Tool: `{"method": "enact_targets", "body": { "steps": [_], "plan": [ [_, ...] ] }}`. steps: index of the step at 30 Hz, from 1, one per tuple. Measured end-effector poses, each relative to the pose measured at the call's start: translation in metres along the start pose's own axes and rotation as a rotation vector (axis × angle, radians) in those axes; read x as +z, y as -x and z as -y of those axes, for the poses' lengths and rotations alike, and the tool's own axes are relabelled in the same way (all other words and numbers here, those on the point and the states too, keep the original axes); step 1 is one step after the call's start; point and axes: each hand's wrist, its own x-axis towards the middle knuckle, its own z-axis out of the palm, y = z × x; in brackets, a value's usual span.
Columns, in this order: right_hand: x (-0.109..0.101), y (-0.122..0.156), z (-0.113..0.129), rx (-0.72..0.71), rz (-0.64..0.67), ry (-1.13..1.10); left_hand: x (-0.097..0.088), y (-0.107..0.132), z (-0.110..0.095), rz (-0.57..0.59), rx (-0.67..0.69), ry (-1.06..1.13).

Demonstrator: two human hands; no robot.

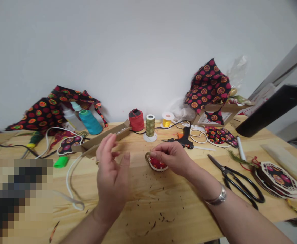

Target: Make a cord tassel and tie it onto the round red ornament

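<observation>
While the right hand [172, 156] keeps its fingers pinched on the little red padded piece [157, 163] mid-surface [148, 210], the left hand [112, 178] hovers open and empty, so it's probably cord-edging work that wants a steady two-handed hold.

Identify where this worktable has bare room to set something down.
Bare wood lies near the front edge between left hand and right hand, which pinches a red ornament, and between that hand and scissors. Spools, glue gun and fabric crowd the back.
</observation>
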Motion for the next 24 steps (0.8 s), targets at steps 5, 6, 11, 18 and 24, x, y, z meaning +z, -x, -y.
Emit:
{"method": "enact_targets", "body": {
  "steps": [5,6,11,18,24],
  "plan": [
    [0.003,0.004,0.004,-0.081,0.069,0.104,0.002,0.006,-0.002,0.321,0.347,-0.281],
    [0.003,0.005,0.005,-0.106,0.083,0.127,0.003,0.005,0.001,0.379,0.356,-0.306],
    [0.003,0.006,0.006,-0.206,0.147,0.232,0.004,0.002,0.013,0.521,0.366,-0.437],
    [0.001,0.004,0.002,-0.234,0.170,0.371,0.002,0.001,0.020,0.597,0.447,-0.531],
    [-0.001,0.004,-0.003,-0.333,0.220,0.553,-0.005,0.008,0.022,0.656,0.446,-0.645]
  ]
}}
